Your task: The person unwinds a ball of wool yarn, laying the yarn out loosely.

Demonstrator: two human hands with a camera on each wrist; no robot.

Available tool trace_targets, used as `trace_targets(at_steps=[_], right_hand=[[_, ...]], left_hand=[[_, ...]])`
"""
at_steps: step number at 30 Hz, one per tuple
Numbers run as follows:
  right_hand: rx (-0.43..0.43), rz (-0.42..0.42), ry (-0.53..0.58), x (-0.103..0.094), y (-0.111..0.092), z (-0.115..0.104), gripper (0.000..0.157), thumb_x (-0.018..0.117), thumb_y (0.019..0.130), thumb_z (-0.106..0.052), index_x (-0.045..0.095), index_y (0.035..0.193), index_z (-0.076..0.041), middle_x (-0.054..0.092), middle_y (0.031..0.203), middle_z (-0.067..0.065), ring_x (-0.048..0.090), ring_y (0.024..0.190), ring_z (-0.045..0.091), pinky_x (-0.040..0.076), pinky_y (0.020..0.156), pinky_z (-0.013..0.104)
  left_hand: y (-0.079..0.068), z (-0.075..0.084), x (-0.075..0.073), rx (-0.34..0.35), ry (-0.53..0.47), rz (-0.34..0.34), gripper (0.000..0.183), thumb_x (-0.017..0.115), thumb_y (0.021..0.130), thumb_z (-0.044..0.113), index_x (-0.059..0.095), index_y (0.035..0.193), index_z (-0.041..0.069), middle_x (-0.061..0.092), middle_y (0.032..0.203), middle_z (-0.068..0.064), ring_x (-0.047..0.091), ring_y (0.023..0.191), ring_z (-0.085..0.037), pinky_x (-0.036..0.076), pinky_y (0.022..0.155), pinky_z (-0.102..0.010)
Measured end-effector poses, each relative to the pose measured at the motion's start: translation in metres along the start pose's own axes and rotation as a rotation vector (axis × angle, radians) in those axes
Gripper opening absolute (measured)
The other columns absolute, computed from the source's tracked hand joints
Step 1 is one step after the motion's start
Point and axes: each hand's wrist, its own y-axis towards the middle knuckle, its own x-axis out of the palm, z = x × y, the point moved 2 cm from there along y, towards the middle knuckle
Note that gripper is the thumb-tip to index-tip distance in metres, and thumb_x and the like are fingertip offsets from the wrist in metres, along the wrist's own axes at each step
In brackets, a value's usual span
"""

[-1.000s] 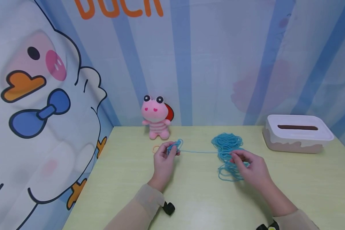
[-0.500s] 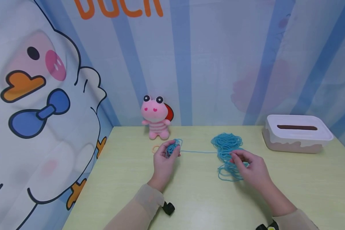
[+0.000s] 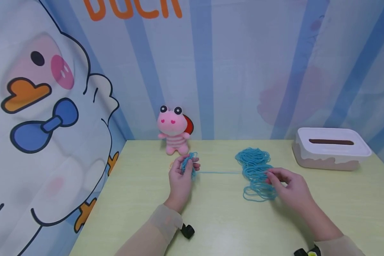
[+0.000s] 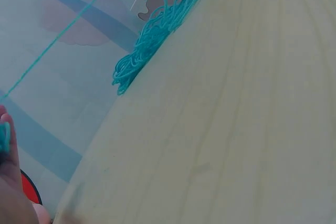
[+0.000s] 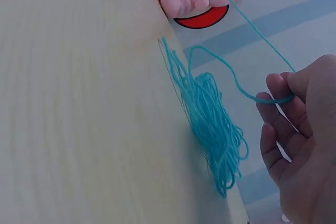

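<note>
A small wound bundle of blue yarn (image 3: 186,165) is gripped by my left hand (image 3: 180,183), thumb across its front. From it a single yarn strand (image 3: 219,172) runs rightward, nearly level, to my right hand (image 3: 291,188). The right thumb and index finger pinch that strand, as the right wrist view shows, and a slack length curves from them down to the loose pile. That yarn pile (image 3: 253,161), a skein of blue loops, lies on the table just left of my right hand. In the left wrist view only the edge of my left hand (image 4: 10,166) shows.
A pink plush toy (image 3: 174,131) with a striped body sits behind my left hand. At the back right stands a white-lidded tissue box (image 3: 332,149). An orange ring, mostly hidden, lies behind the left hand. A printed curtain (image 3: 236,71) rises along the table's back edge.
My left hand has turned the small yarn bundle and its thumb has shifted over it. The right hand has moved slightly right and down. The stretched strand sits a little lower.
</note>
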Motion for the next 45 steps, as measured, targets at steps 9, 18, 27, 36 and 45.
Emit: trace_targets(at_steps=[9,18,27,36,45], right_hand=[[0.137,-0.213,-0.156,-0.025,0.005,0.034,0.028,0.067,0.112,-0.028,0.079,0.124,-0.005,0.082,0.103,0.005,0.066,0.084,0.006,0.053,0.069,0.022],[0.098,-0.320,-0.305,-0.023,0.009,0.025,0.025,0.078,0.103,-0.026,0.081,0.118,-0.007,0.074,0.100,0.003,0.061,0.086,0.016,0.050,0.071,0.030],[-0.170,-0.112,-0.242,0.046,0.010,-0.052,0.022,0.078,0.103,-0.025,0.078,0.117,-0.008,0.077,0.112,0.007,0.073,0.100,0.027,0.064,0.087,0.049],[-0.114,-0.295,-0.126,0.128,0.011,-0.089,0.048,0.075,0.105,-0.030,0.068,0.147,-0.007,0.079,0.137,0.008,0.072,0.135,0.034,0.058,0.114,0.056],[-0.101,-0.256,-0.095,0.140,0.012,-0.091,0.017,0.074,0.106,-0.017,0.085,0.117,-0.012,0.086,0.108,-0.001,0.083,0.107,0.022,0.067,0.098,0.047]], left_hand=[[0.000,0.000,-0.002,-0.001,0.007,0.009,0.034,0.060,0.114,0.015,0.045,0.143,0.005,0.080,0.126,-0.018,0.073,0.111,-0.035,0.061,0.100,-0.023],[-0.001,0.000,0.000,-0.039,0.008,-0.091,0.027,0.060,0.113,0.009,0.047,0.137,0.003,0.081,0.126,-0.013,0.068,0.114,-0.040,0.062,0.091,-0.024],[-0.001,-0.003,0.002,-0.055,-0.027,-0.181,0.023,0.058,0.114,0.009,0.049,0.135,0.011,0.082,0.122,-0.002,0.072,0.106,-0.029,0.066,0.093,-0.027],[-0.003,-0.002,0.004,-0.068,-0.051,-0.212,0.025,0.058,0.114,0.009,0.049,0.137,0.006,0.080,0.124,-0.012,0.075,0.095,-0.013,0.067,0.094,-0.030],[-0.003,-0.001,0.003,-0.081,-0.033,-0.200,0.050,0.058,0.114,0.009,0.034,0.158,0.008,0.079,0.121,-0.007,0.076,0.092,-0.013,0.067,0.093,-0.028]])
